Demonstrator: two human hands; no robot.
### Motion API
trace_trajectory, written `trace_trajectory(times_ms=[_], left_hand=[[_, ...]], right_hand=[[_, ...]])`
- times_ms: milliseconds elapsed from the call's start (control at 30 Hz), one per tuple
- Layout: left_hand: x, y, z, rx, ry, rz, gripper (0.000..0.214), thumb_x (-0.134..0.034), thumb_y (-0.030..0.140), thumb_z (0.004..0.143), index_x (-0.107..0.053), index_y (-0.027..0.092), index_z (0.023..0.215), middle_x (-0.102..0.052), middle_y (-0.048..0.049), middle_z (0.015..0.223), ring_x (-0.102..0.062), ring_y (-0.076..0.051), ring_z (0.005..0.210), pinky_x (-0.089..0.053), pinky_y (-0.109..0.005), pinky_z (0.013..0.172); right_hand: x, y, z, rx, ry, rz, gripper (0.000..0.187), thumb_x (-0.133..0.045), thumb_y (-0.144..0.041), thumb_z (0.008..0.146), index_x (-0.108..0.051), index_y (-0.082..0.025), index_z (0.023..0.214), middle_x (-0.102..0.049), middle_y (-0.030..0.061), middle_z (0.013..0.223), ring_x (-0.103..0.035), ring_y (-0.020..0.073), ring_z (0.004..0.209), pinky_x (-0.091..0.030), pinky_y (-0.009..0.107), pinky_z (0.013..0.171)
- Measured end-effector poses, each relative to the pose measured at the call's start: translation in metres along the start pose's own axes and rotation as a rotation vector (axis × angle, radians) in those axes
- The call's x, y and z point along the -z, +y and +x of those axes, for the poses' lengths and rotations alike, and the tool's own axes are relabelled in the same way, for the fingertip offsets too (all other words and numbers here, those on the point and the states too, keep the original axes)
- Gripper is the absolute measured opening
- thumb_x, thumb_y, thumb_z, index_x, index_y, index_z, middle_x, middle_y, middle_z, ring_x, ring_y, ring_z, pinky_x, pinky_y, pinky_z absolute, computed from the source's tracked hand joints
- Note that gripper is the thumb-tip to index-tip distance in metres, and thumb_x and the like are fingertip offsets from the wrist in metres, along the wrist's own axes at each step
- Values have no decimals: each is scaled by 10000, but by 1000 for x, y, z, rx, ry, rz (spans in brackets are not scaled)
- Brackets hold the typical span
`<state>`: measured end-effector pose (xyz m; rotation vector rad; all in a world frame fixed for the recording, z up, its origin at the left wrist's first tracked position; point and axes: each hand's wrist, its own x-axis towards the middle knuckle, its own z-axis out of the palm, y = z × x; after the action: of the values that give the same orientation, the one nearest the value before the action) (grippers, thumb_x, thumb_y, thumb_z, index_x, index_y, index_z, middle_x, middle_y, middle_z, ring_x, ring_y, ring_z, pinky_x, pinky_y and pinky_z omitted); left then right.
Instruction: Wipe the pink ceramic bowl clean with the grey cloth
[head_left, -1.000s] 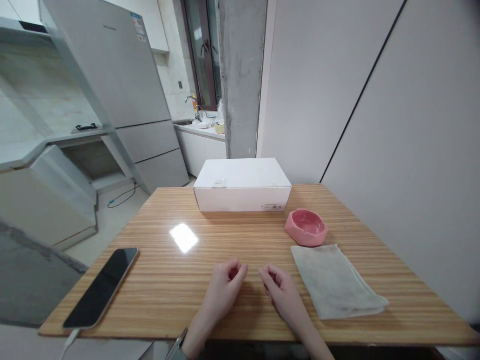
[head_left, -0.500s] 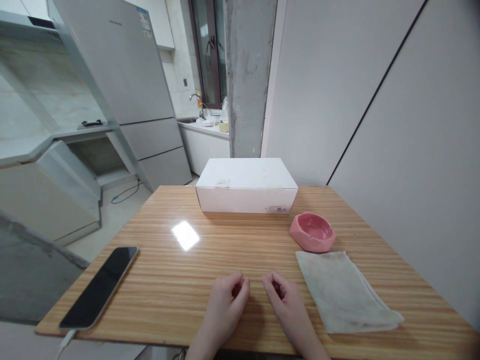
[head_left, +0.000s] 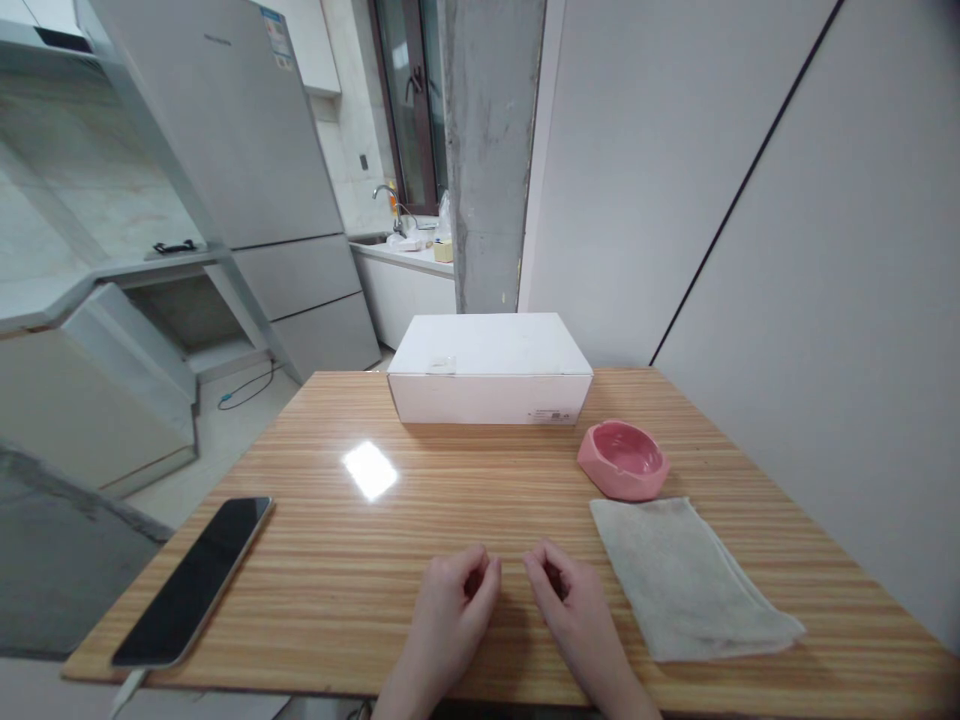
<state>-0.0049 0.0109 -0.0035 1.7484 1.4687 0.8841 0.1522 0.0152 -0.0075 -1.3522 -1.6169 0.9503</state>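
My left hand (head_left: 459, 600) rests on the wooden table near its front edge, fingers curled into a loose fist with nothing visible inside. Just to the right, apart from it, my right hand (head_left: 568, 600) lies curled the same way, also holding nothing that shows. Closest to the right hand is a folded grey-green cloth (head_left: 690, 580), flat on the table and not touched. Behind the cloth stands a pink ashtray (head_left: 624, 478) with an angular rim. A black smartphone (head_left: 196, 580) lies well to the left of my left hand.
A closed white box (head_left: 491, 398) stands at the table's far edge. The wooden table (head_left: 330, 560) reflects a bright patch of light. A white cable (head_left: 129, 690) runs from the phone over the front edge. Beyond are a fridge (head_left: 217, 130), a concrete pillar (head_left: 491, 150) and a white wall (head_left: 660, 150).
The camera view has shifted very slightly, so the scene sits a little differently in the frame. Both hands keep their pose, and no object has moved on the table.
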Motion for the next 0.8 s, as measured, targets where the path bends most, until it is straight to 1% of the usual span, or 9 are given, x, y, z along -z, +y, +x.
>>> trace_trajectory(times_ms=[367, 667, 800], left_hand=[[-1, 1, -1, 2, -9, 17, 375, -394, 348, 912, -339, 197, 573, -373, 43, 535, -373, -104, 535, -227, -252, 547], [-1, 0, 1, 11, -16, 51, 374, -383, 359, 909, -328, 198, 575, -380, 40, 536, -382, -106, 539, -232, -249, 550], [-1, 2, 0, 14, -16, 40, 375, -381, 359, 906, -325, 199, 571, -376, 40, 531, -384, -107, 534, -233, -249, 546]], right_hand=[[0, -1, -2, -8, -10, -1, 386, -395, -468, 925, -386, -219, 630, -355, -54, 575, -396, 124, 537, -284, 257, 533], [-2, 9, -3, -10, -37, 6, 361, -404, -451, 925, -422, -212, 655, -375, -51, 587, -417, 128, 553, -301, 252, 537], [-2, 7, -3, -20, -23, -7, 377, -390, -469, 923, -420, -212, 649, -384, -47, 585, -420, 132, 554, -300, 256, 536]])
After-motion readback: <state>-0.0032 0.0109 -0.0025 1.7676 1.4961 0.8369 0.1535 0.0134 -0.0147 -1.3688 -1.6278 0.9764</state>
